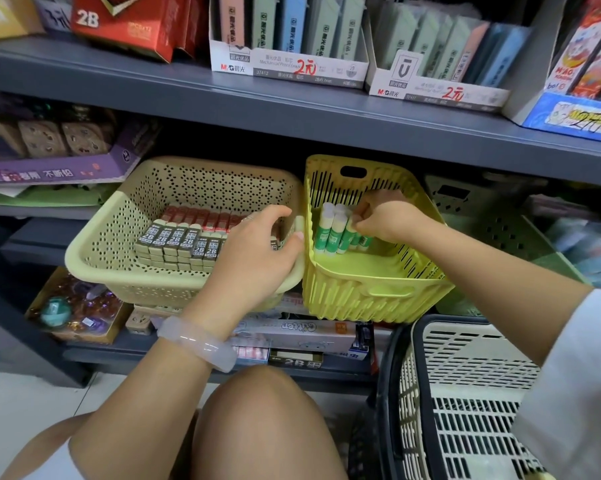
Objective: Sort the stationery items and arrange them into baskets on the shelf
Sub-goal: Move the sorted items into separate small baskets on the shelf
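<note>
Her left hand (257, 244) curls over the right rim of the beige basket (94, 247), where 2B lead boxes (179, 242) lie in rows, while her right hand (385, 216) reaches into the yellow basket (372, 292) just beside it and pinches the tops of the green glue sticks (333, 230) standing at its back left corner. Both baskets sit on the grey shelf (35, 237), and a cream crate (465, 393) stands lower right, under her right sleeve (576, 375).

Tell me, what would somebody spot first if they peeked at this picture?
Probably the bright yellow basket on the shelf, where the right hand reaches in among green and white glue sticks. Beside it, the left hand holds the rim of a beige basket with neat rows of 2B boxes.
</note>
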A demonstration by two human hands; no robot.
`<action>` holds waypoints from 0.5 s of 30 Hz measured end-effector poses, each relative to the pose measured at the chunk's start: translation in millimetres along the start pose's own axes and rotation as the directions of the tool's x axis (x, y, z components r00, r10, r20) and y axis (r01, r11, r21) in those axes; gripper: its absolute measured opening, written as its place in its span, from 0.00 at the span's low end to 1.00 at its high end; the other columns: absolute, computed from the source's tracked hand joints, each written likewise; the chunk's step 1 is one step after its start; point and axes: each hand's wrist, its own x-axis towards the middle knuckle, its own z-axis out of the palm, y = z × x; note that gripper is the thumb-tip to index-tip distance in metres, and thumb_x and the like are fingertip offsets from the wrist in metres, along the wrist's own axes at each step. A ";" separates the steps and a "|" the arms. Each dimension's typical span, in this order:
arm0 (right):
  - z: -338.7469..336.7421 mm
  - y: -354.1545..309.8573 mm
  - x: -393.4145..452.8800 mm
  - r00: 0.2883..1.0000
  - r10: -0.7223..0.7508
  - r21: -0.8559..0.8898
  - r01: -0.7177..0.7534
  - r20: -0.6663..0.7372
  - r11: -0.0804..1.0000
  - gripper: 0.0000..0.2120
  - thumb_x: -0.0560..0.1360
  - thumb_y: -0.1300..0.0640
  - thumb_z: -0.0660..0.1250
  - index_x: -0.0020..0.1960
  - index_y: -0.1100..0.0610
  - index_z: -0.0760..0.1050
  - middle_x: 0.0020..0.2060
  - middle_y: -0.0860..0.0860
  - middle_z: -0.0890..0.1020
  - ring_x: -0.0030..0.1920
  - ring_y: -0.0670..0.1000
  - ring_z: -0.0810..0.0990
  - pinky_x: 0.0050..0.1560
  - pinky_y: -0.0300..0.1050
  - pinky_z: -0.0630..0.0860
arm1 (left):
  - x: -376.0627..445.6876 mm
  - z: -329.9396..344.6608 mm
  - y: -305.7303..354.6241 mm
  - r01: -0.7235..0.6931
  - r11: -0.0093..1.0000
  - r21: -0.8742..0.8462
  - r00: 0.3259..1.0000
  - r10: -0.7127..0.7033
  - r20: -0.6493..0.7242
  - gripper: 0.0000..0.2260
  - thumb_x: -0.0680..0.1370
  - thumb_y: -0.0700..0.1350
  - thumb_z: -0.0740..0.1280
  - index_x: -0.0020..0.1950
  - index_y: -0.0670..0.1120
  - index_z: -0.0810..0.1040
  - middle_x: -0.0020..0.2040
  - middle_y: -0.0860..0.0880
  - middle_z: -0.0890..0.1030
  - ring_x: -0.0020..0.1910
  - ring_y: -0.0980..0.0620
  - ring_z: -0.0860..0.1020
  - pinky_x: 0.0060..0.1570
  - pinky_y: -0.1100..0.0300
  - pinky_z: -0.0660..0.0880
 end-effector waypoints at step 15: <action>-29.7 28.8 -74.5 0.962 -0.221 0.236 0.254 -0.160 0.938 0.06 0.74 0.59 0.67 0.50 0.57 0.78 0.42 0.50 0.82 0.40 0.42 0.78 0.42 0.28 0.73 | -23.5 3.3 25.1 -0.182 0.977 -0.109 0.972 0.162 -0.169 0.12 0.76 0.43 0.63 0.58 0.52 0.76 0.51 0.60 0.75 0.52 0.61 0.72 0.50 0.68 0.64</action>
